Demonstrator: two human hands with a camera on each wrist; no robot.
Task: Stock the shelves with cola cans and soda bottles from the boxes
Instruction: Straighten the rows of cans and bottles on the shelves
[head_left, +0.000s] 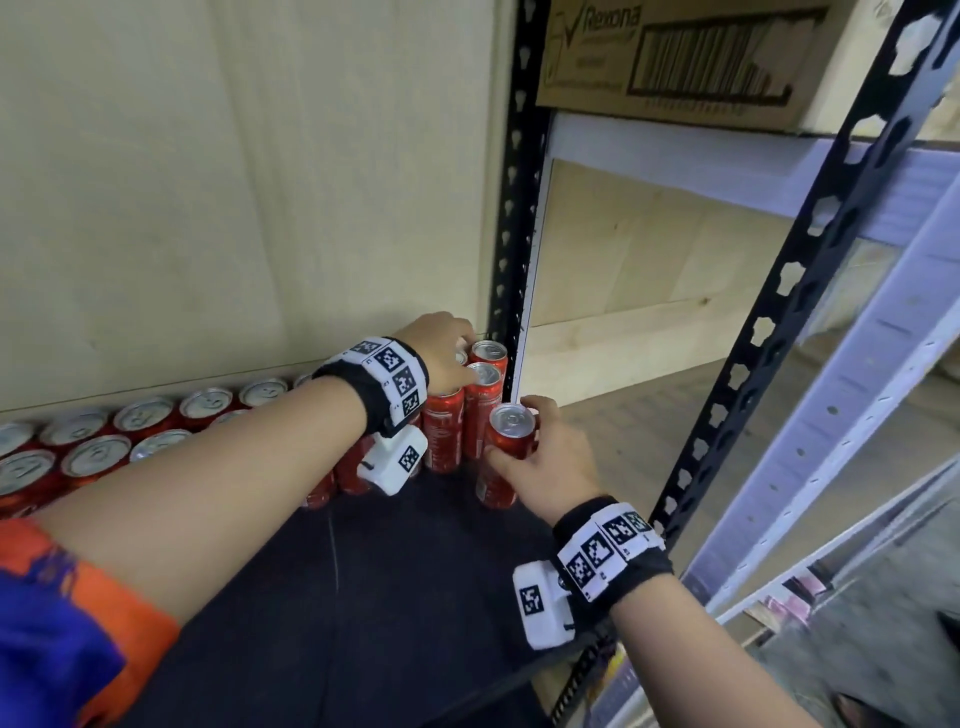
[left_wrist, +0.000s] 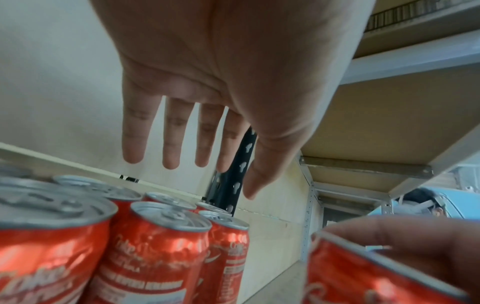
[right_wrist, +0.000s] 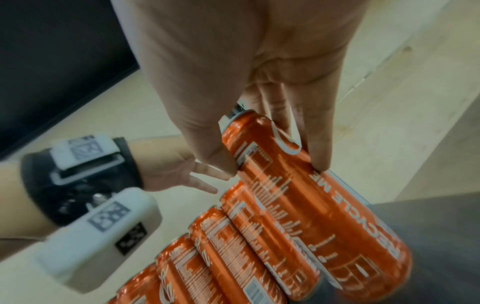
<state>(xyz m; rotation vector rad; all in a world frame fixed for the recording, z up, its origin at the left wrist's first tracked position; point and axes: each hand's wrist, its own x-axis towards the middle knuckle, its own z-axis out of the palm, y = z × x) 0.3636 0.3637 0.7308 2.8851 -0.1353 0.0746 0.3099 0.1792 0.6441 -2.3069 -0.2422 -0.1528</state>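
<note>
Several red cola cans (head_left: 93, 452) stand in rows on the dark shelf board (head_left: 395, 582), reaching to its right end by the black upright. My right hand (head_left: 545, 457) grips one upright red can (head_left: 506, 457) near its top, just in front of the last cans of the row (head_left: 485, 400). In the right wrist view thumb and fingers (right_wrist: 318, 144) wrap this can (right_wrist: 324, 216). My left hand (head_left: 441, 353) hovers over the cans at the back right corner with fingers straight and spread (left_wrist: 171, 142), holding nothing. The held can shows at lower right in the left wrist view (left_wrist: 363, 277).
A plywood wall (head_left: 234, 182) backs the shelf. Black perforated uprights (head_left: 514, 208) frame the right end. A cardboard box (head_left: 675, 57) sits on the shelf above (head_left: 675, 156). More light-coloured shelving (head_left: 857, 389) stands to the right. Bare dark board lies in front of the cans.
</note>
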